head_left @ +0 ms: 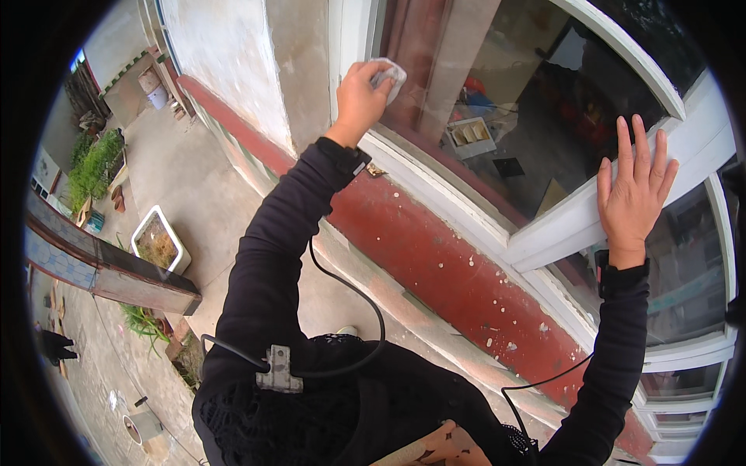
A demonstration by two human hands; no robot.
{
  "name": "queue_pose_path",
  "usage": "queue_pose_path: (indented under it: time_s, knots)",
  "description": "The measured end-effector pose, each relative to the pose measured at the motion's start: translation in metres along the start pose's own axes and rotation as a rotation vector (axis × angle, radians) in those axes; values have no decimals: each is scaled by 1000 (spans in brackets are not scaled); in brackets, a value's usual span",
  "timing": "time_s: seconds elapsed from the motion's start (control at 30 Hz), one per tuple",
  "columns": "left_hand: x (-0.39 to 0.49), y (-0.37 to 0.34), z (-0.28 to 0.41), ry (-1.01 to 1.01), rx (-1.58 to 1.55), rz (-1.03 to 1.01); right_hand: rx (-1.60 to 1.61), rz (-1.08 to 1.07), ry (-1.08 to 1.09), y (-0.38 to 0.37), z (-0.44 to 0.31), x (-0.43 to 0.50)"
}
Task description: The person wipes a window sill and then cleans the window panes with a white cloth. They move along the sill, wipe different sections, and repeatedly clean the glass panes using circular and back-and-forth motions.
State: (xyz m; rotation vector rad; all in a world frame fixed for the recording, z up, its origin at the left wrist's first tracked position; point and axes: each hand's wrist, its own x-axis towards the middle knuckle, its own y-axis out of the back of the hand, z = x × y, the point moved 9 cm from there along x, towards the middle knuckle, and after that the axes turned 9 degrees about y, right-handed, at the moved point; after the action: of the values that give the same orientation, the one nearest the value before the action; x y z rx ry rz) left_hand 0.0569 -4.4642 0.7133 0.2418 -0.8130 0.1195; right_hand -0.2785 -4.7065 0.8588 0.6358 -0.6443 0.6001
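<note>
My left hand (362,99) grips a crumpled white-grey cloth or wad of paper (395,74) by the left edge of a window pane (501,87). The wad appears to touch the glass close to the white window frame (345,35). Farther right, my right hand (635,189) rests with fingers spread on a white upright of the frame (693,134) and holds nothing. Below the pane runs a red-painted sill (431,256) spotted with pale paint drops.
Black cables (382,314) hang by both my arms, one passing a metal clip (280,370). A white planter basin (160,239) and a tiled post (145,279) stand to the left. Through the glass, a white box (471,138) shows indoors. Green plants (96,169) grow farther off.
</note>
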Motion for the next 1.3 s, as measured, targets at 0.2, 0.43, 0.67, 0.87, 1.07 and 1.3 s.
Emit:
queue_pose_path:
  time_s: [0.2,0.43,0.67,0.87,1.07,1.3]
  knots:
    - [38,14,50,-45,-31,93,-7,-57,-10,1,0,1]
    - [-28,-18,174,-523,-10,-3,2,-43,4,7,-2,4]
    - [49,15,180,-525,54,166,27,-40,3,7,-1,3]
    - [83,34,151,-248,-52,219,33,-39,-8,9,0,2]
    - [78,55,245,-517,-378,301,49,-38,-15,8,1,0]
    - [43,-15,417,-942,-154,199,67,-22,-11,15,1,3]
